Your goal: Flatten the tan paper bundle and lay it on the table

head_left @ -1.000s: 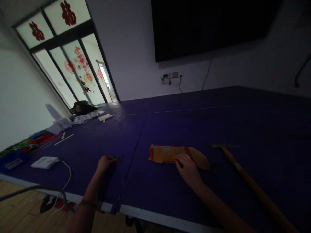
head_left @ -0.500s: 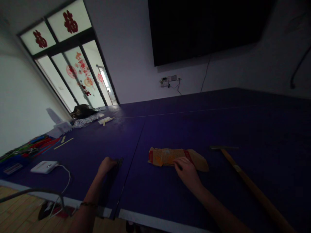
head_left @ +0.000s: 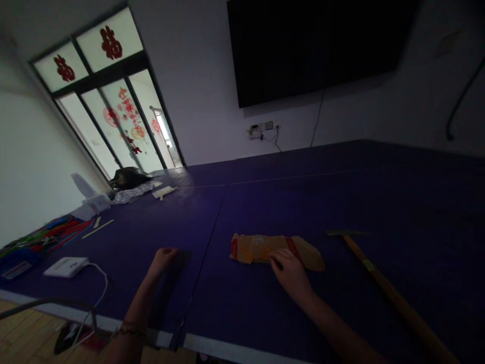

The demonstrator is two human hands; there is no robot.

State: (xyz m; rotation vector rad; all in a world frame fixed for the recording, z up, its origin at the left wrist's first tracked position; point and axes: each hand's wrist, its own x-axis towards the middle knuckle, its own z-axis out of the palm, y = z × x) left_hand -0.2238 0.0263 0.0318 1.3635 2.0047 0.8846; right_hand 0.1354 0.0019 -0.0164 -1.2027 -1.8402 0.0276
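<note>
My left hand (head_left: pixel 163 259) is closed, fingertips pressed together, just left of a small row of thin dark sticks that look like nails (head_left: pixel 185 258) lying on the purple table (head_left: pixel 250 308). Whatever may be between those fingers is too small and dark to make out. A flattened, torn piece of brown cardboard (head_left: pixel 252 247) with red bands lies in the middle. Over its near edge is my right hand (head_left: pixel 291 270), fingers curled in a pinch; what it holds, if anything, is hidden. Further right lies a hammer (head_left: pixel 379 275) with a long wooden handle and narrow metal head.
At the left are a white box-like device (head_left: pixel 65 267) with a white cable, a blue box (head_left: pixel 18 263), and a pile of colourful tools (head_left: pixel 56 232). A dark bag (head_left: pixel 129 178) sits at the far left. A gap between table panels runs between my hands.
My left hand has drawn slightly left, off the thin dark sticks, which show more plainly. My right hand stays at the cardboard. The view has shifted a little.
</note>
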